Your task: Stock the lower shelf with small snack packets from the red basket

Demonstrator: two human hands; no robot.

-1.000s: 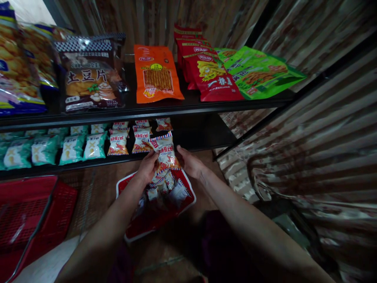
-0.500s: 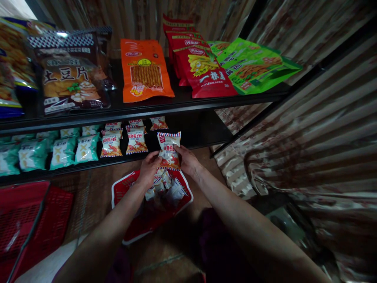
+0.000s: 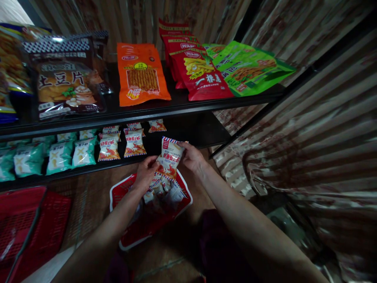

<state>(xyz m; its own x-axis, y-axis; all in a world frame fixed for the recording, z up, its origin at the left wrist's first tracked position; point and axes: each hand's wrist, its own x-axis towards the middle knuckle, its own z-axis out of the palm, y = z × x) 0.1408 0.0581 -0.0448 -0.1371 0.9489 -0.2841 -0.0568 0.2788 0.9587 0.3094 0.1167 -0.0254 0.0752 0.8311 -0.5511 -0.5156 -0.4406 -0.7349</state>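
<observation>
Both my hands hold one small white and orange snack packet [image 3: 170,158], tilted, just in front of the lower shelf [image 3: 188,135]. My left hand [image 3: 146,173] grips its bottom left corner and my right hand [image 3: 193,157] pinches its top right edge. Below the packet sits a red basket with a white rim [image 3: 128,186], holding several more of the same packets [image 3: 165,190]. Matching packets [image 3: 134,143] lie in rows on the lower shelf, left of the held one.
Teal packets [image 3: 60,156] fill the left of the lower shelf. The upper shelf carries a brown chip bag [image 3: 66,84], an orange bag [image 3: 141,74], red bags [image 3: 196,70] and green bags [image 3: 247,68]. A red crate [image 3: 32,224] stands at lower left. A corrugated wall [image 3: 318,129] rises right.
The packet has tipped from upright to slanted, and my right hand has risen to its top edge. The view has shifted slightly down and right.
</observation>
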